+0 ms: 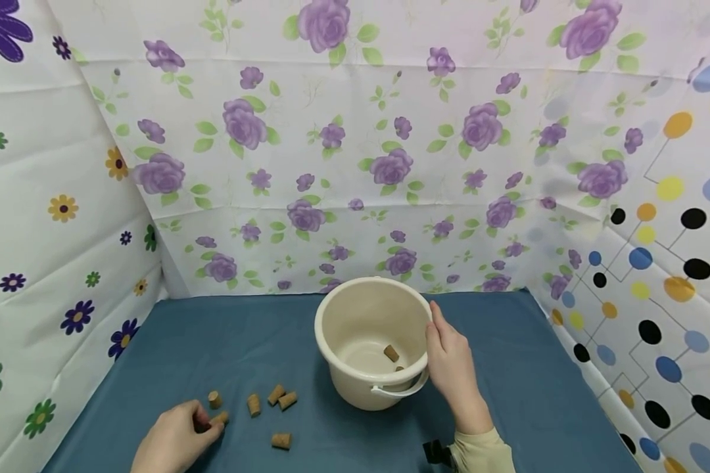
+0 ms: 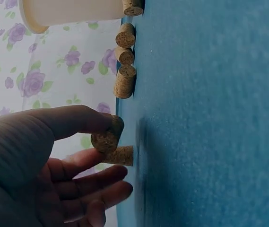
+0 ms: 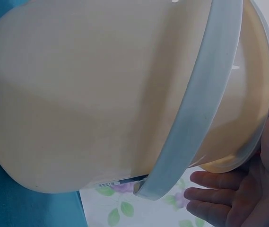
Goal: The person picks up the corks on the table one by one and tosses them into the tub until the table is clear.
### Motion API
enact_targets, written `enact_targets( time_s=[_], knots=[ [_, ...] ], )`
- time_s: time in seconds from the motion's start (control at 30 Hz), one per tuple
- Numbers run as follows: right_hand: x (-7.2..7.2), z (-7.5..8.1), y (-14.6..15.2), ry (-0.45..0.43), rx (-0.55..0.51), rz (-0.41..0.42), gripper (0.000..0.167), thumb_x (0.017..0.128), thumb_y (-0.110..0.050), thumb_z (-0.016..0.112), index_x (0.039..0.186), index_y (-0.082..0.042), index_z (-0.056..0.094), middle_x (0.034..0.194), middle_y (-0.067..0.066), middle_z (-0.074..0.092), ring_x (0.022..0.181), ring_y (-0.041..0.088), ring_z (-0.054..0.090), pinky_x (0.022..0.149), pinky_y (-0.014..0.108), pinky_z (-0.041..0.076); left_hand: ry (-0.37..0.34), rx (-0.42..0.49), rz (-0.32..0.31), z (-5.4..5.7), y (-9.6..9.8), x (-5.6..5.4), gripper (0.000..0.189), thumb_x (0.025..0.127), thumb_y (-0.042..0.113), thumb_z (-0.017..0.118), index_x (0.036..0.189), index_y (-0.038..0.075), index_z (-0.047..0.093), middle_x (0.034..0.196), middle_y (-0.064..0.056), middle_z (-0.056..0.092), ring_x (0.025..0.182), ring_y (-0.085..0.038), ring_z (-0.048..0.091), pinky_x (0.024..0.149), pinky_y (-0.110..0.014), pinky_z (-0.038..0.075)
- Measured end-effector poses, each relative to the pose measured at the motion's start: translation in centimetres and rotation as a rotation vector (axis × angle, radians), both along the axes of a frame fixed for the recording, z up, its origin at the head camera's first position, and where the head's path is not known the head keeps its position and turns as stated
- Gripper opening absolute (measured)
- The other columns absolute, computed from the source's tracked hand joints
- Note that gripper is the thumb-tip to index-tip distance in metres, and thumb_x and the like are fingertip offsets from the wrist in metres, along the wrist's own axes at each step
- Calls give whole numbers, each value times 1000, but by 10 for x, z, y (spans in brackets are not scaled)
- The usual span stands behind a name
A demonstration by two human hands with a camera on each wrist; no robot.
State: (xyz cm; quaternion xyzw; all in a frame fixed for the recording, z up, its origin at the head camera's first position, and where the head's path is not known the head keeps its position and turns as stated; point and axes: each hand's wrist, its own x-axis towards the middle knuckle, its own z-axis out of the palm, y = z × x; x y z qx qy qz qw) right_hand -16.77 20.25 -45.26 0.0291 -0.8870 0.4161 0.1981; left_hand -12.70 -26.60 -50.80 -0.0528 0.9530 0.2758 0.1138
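My left hand (image 1: pixel 174 433) pinches a cork (image 2: pixel 107 135) between thumb and fingertip, low over the cloth at the left. Right behind it, another cork (image 1: pixel 215 399) stands on end. Several more corks lie to the right, among them a cork on its side (image 1: pixel 281 441) nearest me. A cream plastic bucket (image 1: pixel 361 387) stands right of them, its white handle (image 1: pixel 405 392) hanging down on the near side. Two corks show inside, one (image 1: pixel 391 353) in full view and one mostly hidden by the rim. My right hand (image 1: pixel 452 361) holds the bucket's rim at its right side.
Blue cloth (image 1: pixel 231 335) covers the table. A flowered sheet (image 1: pixel 343 197) hangs along the back edge, with patterned sheets at the left and right sides. A small black object (image 1: pixel 436 452) shows beside the right sleeve (image 1: pixel 482 452).
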Motion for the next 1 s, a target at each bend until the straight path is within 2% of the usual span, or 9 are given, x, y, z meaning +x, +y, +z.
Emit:
enact_targets(
  time_s=[0.13,0.43,0.6,0.7,0.8,1.0],
  knots=[
    [1,1,-1,-1,0,7,52,118,-28,41,164,-4,41,158,24,51,141,43,54,110,63,46,36,28,19,2,2,3,30,88,22,87,84,10,61,75,-5,58,64,-21,55,60,-39,45],
    [1,1,-1,11,12,-13,51,118,-28,41,164,-5,43,156,23,54,139,43,56,108,62,48,189,80,7,6,16,2,23,84,12,90,91,8,68,77,1,65,67,-14,62,62,-37,53],
    [2,1,-1,-2,1,-4,52,118,-29,41,165,-7,42,158,21,52,140,41,55,108,62,48,246,80,31,9,21,0,31,86,20,91,108,3,78,84,2,73,71,-14,68,63,-39,57],
    [1,1,-1,-6,-5,-6,52,118,-30,41,165,-7,42,158,20,51,141,41,54,109,61,47,268,51,41,9,24,-1,34,88,28,90,114,7,82,89,-2,78,73,-16,72,64,-42,58],
    [1,0,-1,-3,-5,-11,52,118,-31,41,165,-8,42,158,20,52,141,41,54,109,62,47,309,42,40,9,28,-1,34,91,32,87,116,9,84,93,-5,81,70,-16,71,58,-41,56],
    [2,0,0,-4,-10,-8,52,118,-31,41,166,-9,40,159,19,51,142,40,53,110,62,47,418,75,30,16,41,-3,28,92,28,86,117,15,84,94,-1,80,56,-10,58,48,-31,43]
  ],
)
